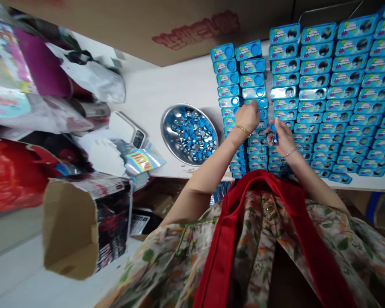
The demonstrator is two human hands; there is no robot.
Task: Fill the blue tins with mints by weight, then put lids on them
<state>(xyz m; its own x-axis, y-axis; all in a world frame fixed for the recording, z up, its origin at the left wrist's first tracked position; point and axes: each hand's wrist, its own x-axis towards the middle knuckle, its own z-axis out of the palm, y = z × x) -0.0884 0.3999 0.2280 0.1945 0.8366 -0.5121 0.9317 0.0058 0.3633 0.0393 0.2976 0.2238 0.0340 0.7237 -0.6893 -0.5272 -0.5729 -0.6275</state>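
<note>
My left hand (247, 117), with a gold bangle at its wrist, is closed over the second column of blue printed tins (252, 66). Its fingertips point down at one tin, and whatever they pinch is hidden. My right hand (284, 139) is cupped, palm up, just to the right. Small round blue caps (275, 137) lie in its curled fingers. Left of my hands, a steel bowl (164, 130) holds many loose blue and silver caps (194, 132). Tins in the two left columns show blue discs on top; those further right (316, 66) show dark round spots.
A large cardboard box (192, 21) with red lettering stands along the back of the white table (141, 85). Left of the bowl are a white device with a small display (137, 139) and a shiny packet (144, 160). An open carton (70, 231) and bags (16, 175) are at far left.
</note>
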